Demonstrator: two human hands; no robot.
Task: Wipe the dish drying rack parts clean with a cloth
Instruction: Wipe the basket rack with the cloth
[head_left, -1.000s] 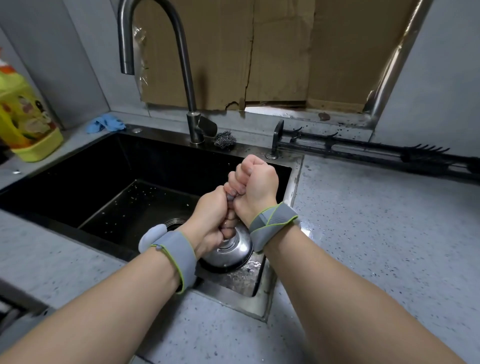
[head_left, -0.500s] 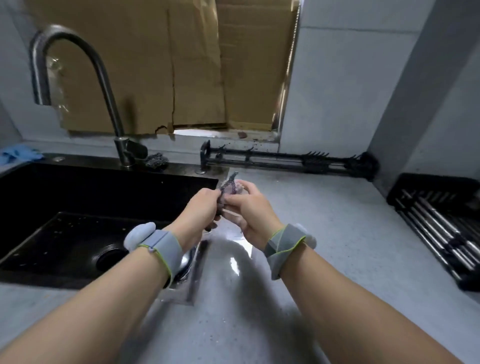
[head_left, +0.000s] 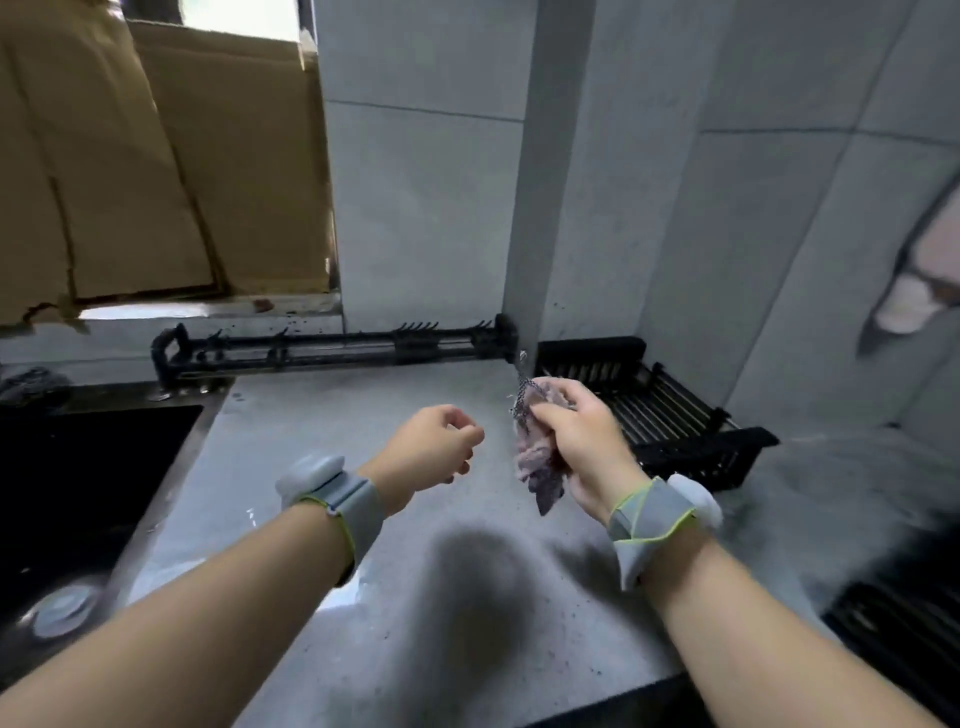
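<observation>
— Two hands, what's held?
— Right hand (head_left: 574, 441) grips the crumpled, mesh-edged cloth (head_left: 535, 457) over the speckled tabletop (head_left: 363, 415), near the black slatted rack (head_left: 670, 415).
— Left hand (head_left: 434, 449)?
— It has let go; fingers loosely curled, empty.

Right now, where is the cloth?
In the head view the cloth hangs bunched in the right hand, right of centre above the grey countertop, just in front of the black slatted rack tray by the wall corner.
</observation>
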